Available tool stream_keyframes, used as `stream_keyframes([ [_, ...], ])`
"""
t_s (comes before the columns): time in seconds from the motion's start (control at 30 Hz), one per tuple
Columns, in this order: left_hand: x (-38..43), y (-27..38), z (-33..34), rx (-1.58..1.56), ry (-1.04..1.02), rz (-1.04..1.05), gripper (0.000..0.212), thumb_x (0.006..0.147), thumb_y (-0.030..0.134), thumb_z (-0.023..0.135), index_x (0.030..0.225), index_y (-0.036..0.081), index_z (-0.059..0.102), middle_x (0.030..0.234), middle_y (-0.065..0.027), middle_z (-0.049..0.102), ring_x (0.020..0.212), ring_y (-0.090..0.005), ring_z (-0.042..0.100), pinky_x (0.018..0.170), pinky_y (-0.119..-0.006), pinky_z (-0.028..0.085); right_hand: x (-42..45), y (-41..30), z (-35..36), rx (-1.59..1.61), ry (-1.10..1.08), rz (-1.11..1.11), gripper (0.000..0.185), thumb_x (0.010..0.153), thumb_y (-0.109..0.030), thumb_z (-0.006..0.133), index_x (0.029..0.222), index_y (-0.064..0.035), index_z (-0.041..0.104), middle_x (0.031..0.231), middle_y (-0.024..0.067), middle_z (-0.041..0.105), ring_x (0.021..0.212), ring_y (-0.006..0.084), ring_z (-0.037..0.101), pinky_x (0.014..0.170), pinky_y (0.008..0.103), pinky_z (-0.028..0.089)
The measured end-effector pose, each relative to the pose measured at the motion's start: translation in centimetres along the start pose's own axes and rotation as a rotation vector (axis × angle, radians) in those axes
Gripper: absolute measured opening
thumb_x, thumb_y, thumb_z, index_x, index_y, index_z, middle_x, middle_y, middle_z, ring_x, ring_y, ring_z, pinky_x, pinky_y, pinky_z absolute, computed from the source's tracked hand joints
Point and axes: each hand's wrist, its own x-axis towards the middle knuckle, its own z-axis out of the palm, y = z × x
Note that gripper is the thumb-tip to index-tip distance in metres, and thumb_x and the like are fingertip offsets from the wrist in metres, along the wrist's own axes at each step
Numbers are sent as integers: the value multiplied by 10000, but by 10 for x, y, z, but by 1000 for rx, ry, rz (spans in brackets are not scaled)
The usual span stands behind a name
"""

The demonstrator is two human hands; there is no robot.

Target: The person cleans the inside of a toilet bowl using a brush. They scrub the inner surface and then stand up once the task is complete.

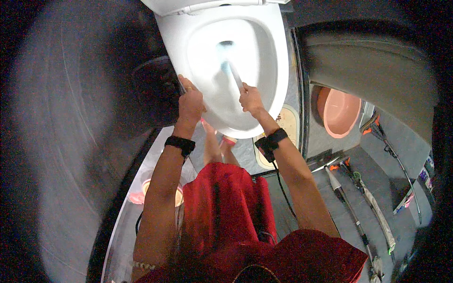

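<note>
A white toilet [279, 85] stands before me with its seat and lid raised. My right hand [250, 99] is closed around the handle of a toilet brush [235, 76], whose bluish head reaches down into the bowl near the drain opening. At the bowl's left rim, my left hand [191, 102] rests with its index finger extended; whether it grips anything there cannot be made out. Both wrists wear black straps, and a cable runs from the right one.
Salmon-coloured basins [342, 113] lean at the right beyond a dark frame. A patterned mat [290, 123] lies beside the toilet. Long-handled cleaning tools [348, 205] lie at the lower right, and another tool [396, 155] leans behind them. A dark wall [81, 88] curves along the left.
</note>
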Motion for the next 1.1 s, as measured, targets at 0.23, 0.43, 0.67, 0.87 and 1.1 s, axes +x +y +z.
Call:
stream_keyframes([
  [0.23, -19, -5, 2, 129, -36, -46, 1089, 432, 310, 781, 1136, -234, 153, 1213, -411, 109, 941, -345, 517, 733, -283, 473, -65, -1, -82, 153, -414, -49, 263, 806, -196, 434, 890, 43, 503, 589, 112, 534, 586, 171, 558, 477, 291, 457],
  [0.43, -29, 3, -16, 247, 3, 60, 779, 542, 156, 733, 1061, -243, 311, 1105, -461, 226, 682, -297, 602, 583, -268, 504, -69, -26, -131, -319, -355, -165, 344, 820, -252, 415, 939, 48, 532, 584, 84, 498, 471, 137, 468, 409, 270, 397],
  [0.67, -14, -12, 18, 36, 138, 39, 786, 566, 206, 721, 1084, -224, 315, 1151, -442, 197, 687, -322, 597, 583, -234, 499, -7, -100, -123, -946, -264, -562, 185, 704, -179, 513, 729, 5, 522, 749, 188, 536, 738, 339, 542, 654, 401, 434],
  [0.87, -24, 4, -27, 305, 47, 73, 646, 625, 161, 658, 1082, -190, 365, 1155, -426, 227, 633, -285, 604, 538, -235, 500, 19, -163, -150, -558, -442, -524, 164, 670, -193, 524, 647, -39, 469, 664, 140, 497, 638, 302, 498, 550, 368, 386],
  [1.1, -5, 9, 5, 471, 193, 116, 504, 667, 32, 562, 1087, -176, 377, 1152, -422, 237, 613, -223, 611, 491, -220, 493, 76, -144, -120, -839, -384, -669, 148, 525, -37, 465, 607, 75, 515, 581, 251, 503, 511, 324, 530, 476, 362, 409],
])
